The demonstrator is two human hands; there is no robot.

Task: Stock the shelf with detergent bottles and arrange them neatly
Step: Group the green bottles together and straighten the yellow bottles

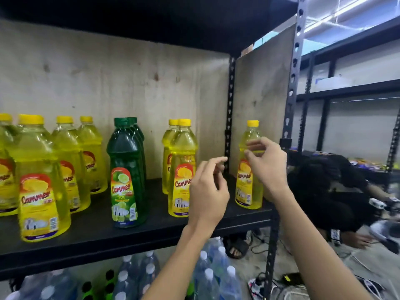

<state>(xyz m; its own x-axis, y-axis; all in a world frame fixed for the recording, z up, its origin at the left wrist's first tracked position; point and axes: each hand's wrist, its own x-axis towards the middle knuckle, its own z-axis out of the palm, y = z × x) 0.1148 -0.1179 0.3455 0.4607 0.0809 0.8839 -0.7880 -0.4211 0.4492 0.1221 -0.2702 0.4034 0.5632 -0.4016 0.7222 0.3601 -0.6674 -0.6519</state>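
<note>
Head view: yellow Cammer detergent bottle (250, 169) stands upright at shelf (151, 230) end, right hand (267, 165) pinching its neck, left hand (207, 191) beside, fingers loosely spread.

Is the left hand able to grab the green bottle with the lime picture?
Probably yes. The left hand is empty with loose fingers, and the green plastic bottle stands at the front of its row with bare shelf beside it.

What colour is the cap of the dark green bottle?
Green, like the bottle; its cap shows in the head view.
</note>
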